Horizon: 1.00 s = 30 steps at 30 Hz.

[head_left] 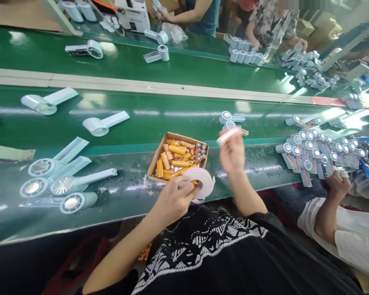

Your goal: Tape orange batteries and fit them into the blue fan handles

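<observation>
White roll point(206, 180) in L hand point(176, 197), blurred white pc point(228, 135) in R hand point(233, 157), orange batts point(177, 150) in cardbd box point(154, 159).

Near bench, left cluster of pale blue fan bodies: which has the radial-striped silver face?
The fan body whose handle reaches furthest right, toward the cardboard box; silver spokes radiate across its face, while neighbours show plain centres inside rings.

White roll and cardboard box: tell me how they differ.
The white roll is round; the cardboard box is four-sided. The left hand holds the white roll, while the cardboard box rests on the green work surface. The white roll has a central hole; the cardboard box holds orange cylinders.
</observation>
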Motion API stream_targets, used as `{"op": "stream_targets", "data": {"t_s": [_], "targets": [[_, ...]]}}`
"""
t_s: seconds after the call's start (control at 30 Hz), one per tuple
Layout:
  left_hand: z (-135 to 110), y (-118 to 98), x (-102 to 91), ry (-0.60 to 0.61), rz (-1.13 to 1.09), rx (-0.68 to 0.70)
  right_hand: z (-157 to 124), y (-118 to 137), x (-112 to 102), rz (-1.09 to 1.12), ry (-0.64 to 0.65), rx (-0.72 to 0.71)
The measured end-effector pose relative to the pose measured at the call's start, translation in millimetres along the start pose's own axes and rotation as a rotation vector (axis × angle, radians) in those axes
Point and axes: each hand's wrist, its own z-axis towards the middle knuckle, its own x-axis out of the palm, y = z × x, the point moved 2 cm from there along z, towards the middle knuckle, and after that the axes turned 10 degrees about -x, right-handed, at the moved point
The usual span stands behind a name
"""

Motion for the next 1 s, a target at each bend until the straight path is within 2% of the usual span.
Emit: {"op": "stream_targets", "data": {"t_s": [0.07, 0.1, 0.2, 0.27, 0.33, 0.4, 0.5, 0.57, 0.63, 0.7, 0.77, 0.87, 0.93, 1.0], "targets": [[-2, 19, 8.3, 0.083, -0.008, -0.051, 36, 36, -19, 0.091, -0.100, -0.175], [0, 33, 11.0, 0.138, 0.009, -0.094, 47, 50, -29, 0.146, -0.092, -0.194], [20, 75, 13.3, 0.280, -0.031, -0.119, 49, 68, -58, 0.277, 0.002, -0.075], [56, 91, 15.2, 0.319, -0.111, -0.090, 38, 61, -72, 0.340, 0.041, 0.070], [110, 93, 27.1, 0.344, -0.107, -0.121, 29, 50, -82, 0.390, 0.045, 0.207], [175, 85, 55.2, 0.387, 0.014, -0.155, 26, 41, -90, 0.427, 0.043, 0.299], [268, 68, 121.3, 0.545, 0.195, -0.042, 27, 36, -100, 0.478, 0.062, 0.322], [312, 60, 165.0, 0.666, 0.251, 0.012, 27, 32, -107, 0.482, 0.072, 0.309], [339, 55, 195.8, 0.752, 0.241, 0.035, 26, 27, -115, 0.449, 0.067, 0.302], [352, 55, 209.2, 0.777, 0.216, 0.063, 26, 22, -126, 0.392, 0.053, 0.295], [355, 61, 206.3, 0.767, 0.213, 0.091, 28, 19, -137, 0.332, 0.042, 0.269], [339, 90, 180.0, 0.745, 0.247, 0.115, 38, 18, -149, 0.240, 0.055, 0.205], [317, 119, 155.2, 0.717, 0.298, 0.162, 47, 18, -150, 0.179, 0.083, 0.163], [288, 145, 133.1, 0.710, 0.344, 0.211, 59, 13, -142, 0.120, 0.109, 0.133]]}}
